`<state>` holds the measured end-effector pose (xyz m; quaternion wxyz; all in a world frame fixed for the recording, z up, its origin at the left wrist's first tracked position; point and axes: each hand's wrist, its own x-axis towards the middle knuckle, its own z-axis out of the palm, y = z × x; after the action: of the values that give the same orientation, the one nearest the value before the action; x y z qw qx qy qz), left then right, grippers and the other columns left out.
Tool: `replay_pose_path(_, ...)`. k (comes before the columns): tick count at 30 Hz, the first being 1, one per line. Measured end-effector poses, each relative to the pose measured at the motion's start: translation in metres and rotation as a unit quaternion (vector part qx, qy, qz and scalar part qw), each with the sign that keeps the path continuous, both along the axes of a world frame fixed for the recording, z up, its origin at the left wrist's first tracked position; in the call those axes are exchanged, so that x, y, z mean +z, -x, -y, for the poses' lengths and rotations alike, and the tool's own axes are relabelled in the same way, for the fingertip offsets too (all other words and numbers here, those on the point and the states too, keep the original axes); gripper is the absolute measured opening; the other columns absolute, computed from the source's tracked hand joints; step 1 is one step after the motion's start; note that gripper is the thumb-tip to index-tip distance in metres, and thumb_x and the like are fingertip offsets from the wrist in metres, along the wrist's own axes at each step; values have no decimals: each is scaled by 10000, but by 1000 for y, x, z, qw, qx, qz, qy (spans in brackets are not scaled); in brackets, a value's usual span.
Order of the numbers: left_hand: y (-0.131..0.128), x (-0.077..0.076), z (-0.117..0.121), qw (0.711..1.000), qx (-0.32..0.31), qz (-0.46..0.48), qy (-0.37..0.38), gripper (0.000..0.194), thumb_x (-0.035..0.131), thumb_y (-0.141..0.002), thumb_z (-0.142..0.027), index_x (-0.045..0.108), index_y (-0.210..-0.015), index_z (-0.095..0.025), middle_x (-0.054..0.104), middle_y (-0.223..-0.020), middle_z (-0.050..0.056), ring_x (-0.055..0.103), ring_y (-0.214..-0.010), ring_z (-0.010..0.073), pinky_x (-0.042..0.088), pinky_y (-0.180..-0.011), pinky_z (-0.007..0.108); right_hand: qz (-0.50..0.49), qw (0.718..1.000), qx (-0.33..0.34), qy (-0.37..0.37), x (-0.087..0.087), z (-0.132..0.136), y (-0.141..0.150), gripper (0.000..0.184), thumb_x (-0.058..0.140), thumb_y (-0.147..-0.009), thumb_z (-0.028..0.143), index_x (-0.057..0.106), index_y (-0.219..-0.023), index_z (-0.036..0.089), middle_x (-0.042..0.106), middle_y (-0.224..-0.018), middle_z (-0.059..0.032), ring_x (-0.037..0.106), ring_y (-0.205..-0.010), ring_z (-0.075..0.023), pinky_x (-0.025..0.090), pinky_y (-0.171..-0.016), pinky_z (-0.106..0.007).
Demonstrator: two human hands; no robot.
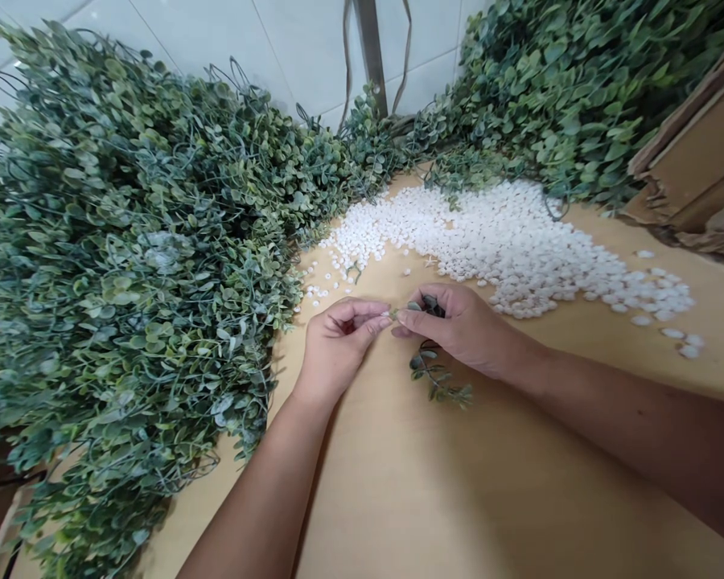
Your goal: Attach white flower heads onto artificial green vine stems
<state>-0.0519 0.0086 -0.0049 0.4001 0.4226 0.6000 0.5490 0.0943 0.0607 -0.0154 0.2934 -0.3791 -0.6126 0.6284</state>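
Note:
My right hand [443, 322] is closed around an artificial leaf sprig [438, 378], whose leafy stem hangs below the fingers over the table. Dark round leaves also show between its thumb and forefinger. Just to the left, my left hand [347, 334] pinches thumb to forefinger, its tips meeting those of my right hand at a small yellow-green bit of the sprig. What exactly sits in the left pinch is too small to make out. Beyond both hands spreads a heap of small white plastic discs [488, 241], some with a hole in the middle.
A large pile of artificial green sprigs [157, 241] covers the left side. Another leafy pile [567, 96] stands at the back right, beside a torn cardboard box [700, 161]. The wooden tabletop [398, 498] lies under my forearms. A white tiled wall [217, 32] and a metal post [371, 56] are behind.

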Motion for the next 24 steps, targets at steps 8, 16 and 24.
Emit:
replay_pose_path(8,0,-1,-1,1000,-3,10,12,195,803,-511,-225,711,-664,-147,711,-676,20,619,-607,108,522,-642,228,5,1000,-4,-7,-1,0,0,257,629,-667,366,456,-605,186,544,-557,20,621,-627,-161,433,-528,-225)
replay_pose_path(16,-1,0,-1,1000,5,11,14,170,795,-517,-213,709,-650,-149,709,-673,17,616,-601,106,522,-639,226,-7,1000,-11,26,3,1,2,298,672,-631,380,452,-589,183,550,-569,18,633,-659,-164,449,-535,-214)
replay_pose_path(24,-2,1,0,1000,3,2,10,173,798,-512,-217,712,-647,-150,714,-682,26,624,-613,118,527,-655,242,26,1000,-4,-15,0,0,1,216,588,-679,342,463,-601,184,530,-539,18,615,-620,-167,416,-506,-225)
